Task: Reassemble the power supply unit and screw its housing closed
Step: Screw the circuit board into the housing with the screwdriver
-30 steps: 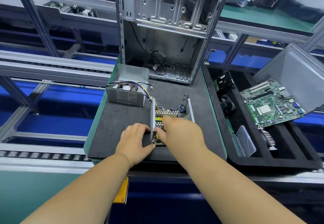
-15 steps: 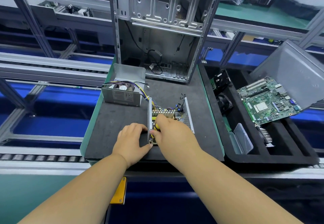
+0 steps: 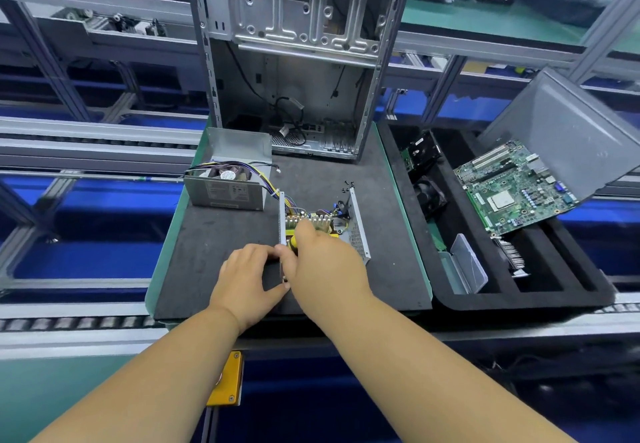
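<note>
The open power supply base [image 3: 358, 234] lies on the black mat, its circuit board and heat sinks [image 3: 320, 220] showing between two perforated side walls. My left hand [image 3: 247, 279] pinches the front end of the left wall [image 3: 282, 214] between thumb and fingers. My right hand [image 3: 325, 262] is curled over the board's front left corner and grips a yellow and black handle [image 3: 293, 242] that looks like a screwdriver; its tip is hidden. The grey housing cover [image 3: 228, 179] with fan and coloured wires stands behind to the left. A few small black screws [image 3: 348, 184] lie behind the base.
An empty computer case [image 3: 294, 61] stands upright at the back of the mat [image 3: 214, 245]. A black foam tray [image 3: 519, 297] at the right holds a green motherboard [image 3: 512, 186], a fan, a clear plastic box [image 3: 469, 264] and a grey side panel [image 3: 568, 130]. Conveyor rails run at the left.
Both hands stay at the front left corner of the power supply base; my right hand has shifted only slightly over the board.
</note>
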A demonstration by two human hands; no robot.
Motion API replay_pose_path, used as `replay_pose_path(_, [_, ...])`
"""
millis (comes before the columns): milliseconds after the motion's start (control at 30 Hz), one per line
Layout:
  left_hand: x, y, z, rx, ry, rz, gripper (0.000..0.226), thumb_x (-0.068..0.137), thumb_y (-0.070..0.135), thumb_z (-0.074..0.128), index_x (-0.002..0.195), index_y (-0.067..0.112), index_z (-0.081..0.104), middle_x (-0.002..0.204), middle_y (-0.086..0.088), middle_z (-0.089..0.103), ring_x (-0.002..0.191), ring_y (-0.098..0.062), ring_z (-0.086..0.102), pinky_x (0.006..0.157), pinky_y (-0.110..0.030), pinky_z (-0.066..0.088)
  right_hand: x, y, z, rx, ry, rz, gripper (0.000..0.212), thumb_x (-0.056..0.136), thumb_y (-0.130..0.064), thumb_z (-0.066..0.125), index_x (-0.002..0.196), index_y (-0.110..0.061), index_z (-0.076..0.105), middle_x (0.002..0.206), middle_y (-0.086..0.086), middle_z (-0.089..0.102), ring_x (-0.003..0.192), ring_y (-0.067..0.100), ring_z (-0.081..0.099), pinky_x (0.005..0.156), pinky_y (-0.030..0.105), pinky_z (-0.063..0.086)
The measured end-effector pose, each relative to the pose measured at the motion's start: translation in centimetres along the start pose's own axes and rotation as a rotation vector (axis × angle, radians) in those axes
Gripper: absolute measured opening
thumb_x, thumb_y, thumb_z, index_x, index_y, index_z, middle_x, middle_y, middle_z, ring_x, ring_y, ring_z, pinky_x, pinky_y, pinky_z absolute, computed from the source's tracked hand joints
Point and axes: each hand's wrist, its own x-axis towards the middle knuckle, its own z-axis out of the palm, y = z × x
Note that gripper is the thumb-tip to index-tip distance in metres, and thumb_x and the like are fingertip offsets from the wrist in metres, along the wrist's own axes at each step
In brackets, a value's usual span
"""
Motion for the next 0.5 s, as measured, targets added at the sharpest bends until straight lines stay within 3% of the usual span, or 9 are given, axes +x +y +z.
replay_pose_path(167, [0.1,-0.6,0.5,0.031,0.034,0.03,0.044,0.076,0.05,0.069,0.115,0.036,0.052,0.113,0.014,0.048,0.109,-0.014,0.042,0.094,-0.035,0.034,0.3,1.4,-1.0,0.141,-0.04,-0.01,0.024,0.099,-0.033,0.05,0.089,-0.017,0.034,0.081,-0.001,0.046,0.073,0.026,0.041,0.061,0.034,0.025])
replay_pose_path(300, [0.1,-0.8,0.7,0.048,0.024,0.038,0.047,0.073,0.052,0.069,0.114,0.037,0.049,0.11,0.017,0.043,0.107,-0.013,0.041,0.093,-0.035,0.034,0.3,1.8,-0.5,0.16,-0.03,-0.041,0.027,0.098,-0.034,0.053,0.087,-0.019,0.035,0.073,-0.003,0.043,0.069,0.026,0.041,0.057,0.035,0.034])
replay_pose_path(500, [0.0,-0.5,0.5,0.046,0.019,0.036,0.045,0.073,0.054,0.064,0.112,0.039,0.047,0.105,0.021,0.037,0.105,-0.011,0.04,0.093,-0.035,0.035,0.6,1.4,0.1,0.163,0.008,0.0,0.031,0.098,-0.038,0.054,0.083,-0.019,0.035,0.062,-0.008,0.033,0.065,0.025,0.038,0.056,0.034,0.026])
